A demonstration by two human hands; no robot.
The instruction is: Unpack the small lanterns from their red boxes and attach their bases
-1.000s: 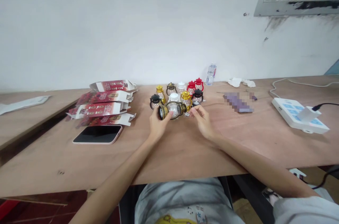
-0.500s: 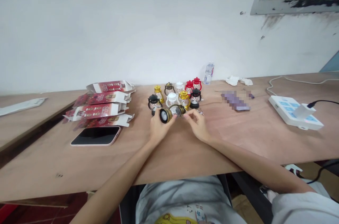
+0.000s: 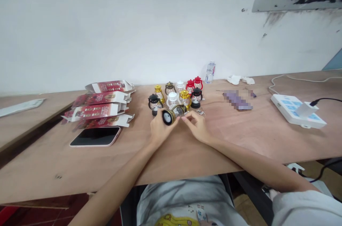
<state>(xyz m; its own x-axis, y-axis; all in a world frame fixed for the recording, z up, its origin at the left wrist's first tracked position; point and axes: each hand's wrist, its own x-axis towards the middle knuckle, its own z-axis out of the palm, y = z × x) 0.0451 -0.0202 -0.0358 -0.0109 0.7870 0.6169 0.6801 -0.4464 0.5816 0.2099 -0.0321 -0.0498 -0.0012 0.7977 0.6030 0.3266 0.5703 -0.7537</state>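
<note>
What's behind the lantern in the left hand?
A cluster of small lanterns stands there, a bottle farther back. The held lantern hides the nearest ones' bases.

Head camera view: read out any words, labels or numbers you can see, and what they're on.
No text is legible.
Red and white boxes: print too small.
Water bottle: label blurred.
Power strip: blue markings unreadable.
Lantern in the left hand: no writing shows.

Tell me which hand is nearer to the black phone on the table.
Left. The left hand, holding a lantern, is to the right of the phone; the right hand is farther right, on the lantern's other side.
</note>
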